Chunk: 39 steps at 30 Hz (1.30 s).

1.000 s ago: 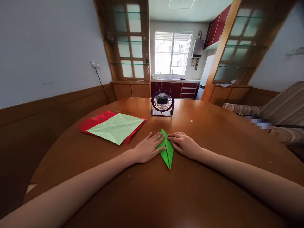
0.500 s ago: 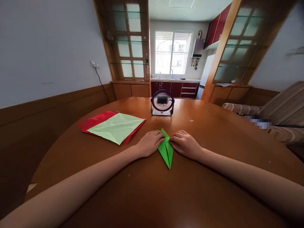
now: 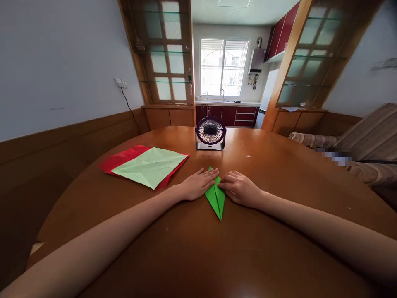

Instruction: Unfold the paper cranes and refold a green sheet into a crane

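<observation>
Nearest me the round wooden table (image 3: 198, 256) is bare brown wood from its near rim up to my forearms — plenty of room there on both sides. Past that, the folded green paper (image 3: 216, 198) lies flat at the table's middle, a narrow kite shape with its sharp tip pointing back toward me and its wide end under my fingers. My left hand (image 3: 196, 185) rests palm down, fingers stretched flat across the paper's upper left edge; it presses rather than grasps, nothing closed in it. My right hand (image 3: 239, 188) sits with fingers curled, fingertips on the paper's upper right edge, just beside the left fingertips — it too pins the sheet and encloses nothing. Off to the left, well apart from my hands, a pale green sheet (image 3: 151, 166) lies on top of a red sheet (image 3: 119, 158), near the table's left rim. Farther back, straight ahead, a small purple fan (image 3: 210, 133) stands upright, open wood between it and the paper.
</observation>
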Available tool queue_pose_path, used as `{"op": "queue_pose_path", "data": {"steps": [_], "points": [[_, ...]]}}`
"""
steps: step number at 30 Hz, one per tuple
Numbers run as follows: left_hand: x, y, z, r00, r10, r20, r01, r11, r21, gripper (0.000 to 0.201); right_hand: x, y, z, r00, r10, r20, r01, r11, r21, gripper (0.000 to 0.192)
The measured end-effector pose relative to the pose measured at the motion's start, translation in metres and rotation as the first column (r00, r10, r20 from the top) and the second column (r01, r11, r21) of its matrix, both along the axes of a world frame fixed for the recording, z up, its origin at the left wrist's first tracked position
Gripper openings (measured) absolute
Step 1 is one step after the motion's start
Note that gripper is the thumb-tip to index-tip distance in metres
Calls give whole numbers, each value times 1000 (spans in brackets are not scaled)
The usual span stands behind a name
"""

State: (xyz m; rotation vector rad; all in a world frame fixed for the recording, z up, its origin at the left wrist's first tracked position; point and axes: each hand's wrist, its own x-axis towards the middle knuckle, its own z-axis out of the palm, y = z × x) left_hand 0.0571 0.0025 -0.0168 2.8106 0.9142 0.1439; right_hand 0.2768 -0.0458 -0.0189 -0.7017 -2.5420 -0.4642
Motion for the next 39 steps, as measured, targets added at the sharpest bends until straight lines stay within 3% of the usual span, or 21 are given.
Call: {"op": "queue_pose_path", "data": {"steps": [6,12,28,39], "points": [[-1,-3,3,999,1,-36,-1,1000,6,54,-2,-4,5,997,11,74,-5,997,-82,31],[-1,-4,4,1000,9,3,-9,1000,-11,51,1,-8,6,999,3,45,4,985,-170,35],[-2,-5,-1,997,72,5,-72,997,27,55,5,-15,8,991,-99,-90,80,978,-194,25],[-19,5,6,982,190,6,-190,982,-11,88,9,-13,7,985,-66,-157,23,965,-259,23]]}}
